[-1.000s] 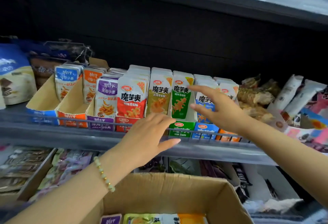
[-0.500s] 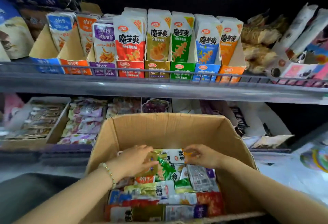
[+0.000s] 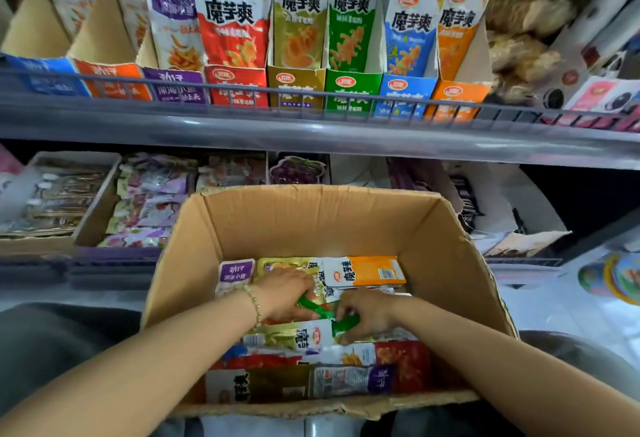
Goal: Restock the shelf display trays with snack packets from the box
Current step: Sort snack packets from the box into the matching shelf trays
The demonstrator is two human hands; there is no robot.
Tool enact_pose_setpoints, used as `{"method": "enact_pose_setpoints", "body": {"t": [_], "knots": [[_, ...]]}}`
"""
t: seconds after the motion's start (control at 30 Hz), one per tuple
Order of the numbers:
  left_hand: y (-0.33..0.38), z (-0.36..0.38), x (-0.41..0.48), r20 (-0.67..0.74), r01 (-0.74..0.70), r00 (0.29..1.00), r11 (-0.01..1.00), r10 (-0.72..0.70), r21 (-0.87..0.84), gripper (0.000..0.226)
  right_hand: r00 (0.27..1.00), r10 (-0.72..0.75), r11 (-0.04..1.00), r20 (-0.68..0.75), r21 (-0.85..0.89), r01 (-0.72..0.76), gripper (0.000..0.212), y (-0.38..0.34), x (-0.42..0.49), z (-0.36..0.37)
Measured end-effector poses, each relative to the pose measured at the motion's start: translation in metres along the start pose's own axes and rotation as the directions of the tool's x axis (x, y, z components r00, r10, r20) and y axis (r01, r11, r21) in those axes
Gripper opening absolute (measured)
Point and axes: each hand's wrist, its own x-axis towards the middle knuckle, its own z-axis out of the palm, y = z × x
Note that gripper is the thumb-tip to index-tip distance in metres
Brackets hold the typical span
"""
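Observation:
An open cardboard box (image 3: 311,222) sits below the shelf and holds several snack packets in orange, gold, red, purple and green. Both hands are down inside it. My left hand (image 3: 285,293) curls over the pile and grips a green packet (image 3: 317,310). My right hand (image 3: 369,312) pinches another green packet (image 3: 346,325) just beside it. On the shelf above stand the display trays: blue, orange and purple ones at the left, then red (image 3: 237,85), gold (image 3: 296,88), green (image 3: 349,90), blue (image 3: 403,94) and orange (image 3: 457,97), each with upright packets.
A wire rail (image 3: 311,88) runs along the upper shelf's front edge. Loose brown snacks (image 3: 519,38) lie at the shelf's right end. The lower shelf behind the box holds trays of flat packets (image 3: 149,201). An orange packet (image 3: 367,272) lies at the box's far side.
Both hands have come down from the shelf trays into the box. They have moved nearer to me over the pile and now hold green packets. The view has tilted down.

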Motion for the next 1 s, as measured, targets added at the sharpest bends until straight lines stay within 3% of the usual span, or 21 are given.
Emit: {"method": "enact_pose_setpoints", "body": {"t": [0.07, 0.13, 0.27, 0.37, 0.43, 0.5, 0.67, 0.8, 0.9, 1.0], "knots": [[0.0, 0.0, -0.002, 0.062, 0.012, 0.998, 0.998, -0.009, -0.057, 0.055, 1.0, -0.025, 1.0, 0.017, 0.012, 0.024, 0.036, -0.003, 0.0, -0.002], [0.001, -0.001, -0.004, 0.103, 0.02, 0.995, 0.991, -0.006, -0.131, 0.058, 0.998, -0.041, 0.996, 0.05, 0.079, 0.037, 0.012, -0.002, -0.001, -0.002], [0.009, -0.004, -0.01, 0.165, -0.025, 0.985, 0.98, 0.058, -0.196, 0.046, 0.996, -0.046, 0.98, 0.079, 0.198, 0.03, 0.027, -0.004, -0.012, -0.006], [0.015, -0.017, -0.018, 0.182, -0.047, 0.977, 0.949, 0.108, -0.313, 0.027, 0.995, -0.092, 0.954, 0.037, 0.291, 0.077, 0.023, -0.011, -0.029, -0.026], [0.014, -0.031, -0.028, 0.168, -0.043, 0.98, 0.937, 0.107, -0.346, 0.032, 0.989, -0.141, 0.926, -0.034, 0.349, 0.144, 0.017, -0.016, -0.04, -0.038], [0.008, -0.046, -0.042, 0.114, -0.075, 0.986, 0.931, 0.123, -0.357, 0.041, 0.974, -0.189, 0.891, -0.124, 0.396, 0.223, 0.012, -0.023, -0.053, -0.049], [-0.012, -0.071, -0.078, -0.137, -0.173, 0.984, 0.801, 0.115, -0.573, 0.025, 0.896, -0.204, 0.737, -0.395, 0.54, 0.407, 0.006, -0.041, -0.081, -0.074], [-0.005, -0.068, -0.094, -0.255, -0.214, 0.967, 0.622, 0.024, -0.753, 0.028, 0.839, -0.161, 0.633, -0.52, 0.598, 0.492, 0.016, -0.052, -0.083, -0.078], [0.0, -0.067, -0.101, -0.325, -0.246, 0.945, 0.575, -0.036, -0.78, 0.031, 0.803, -0.114, 0.554, -0.585, 0.634, 0.54, 0.017, -0.057, -0.077, -0.078], [0.001, -0.07, -0.105, -0.362, -0.248, 0.925, 0.534, -0.119, -0.808, 0.033, 0.791, -0.119, 0.499, -0.601, 0.652, 0.57, 0.033, -0.058, -0.077, -0.082]]}}
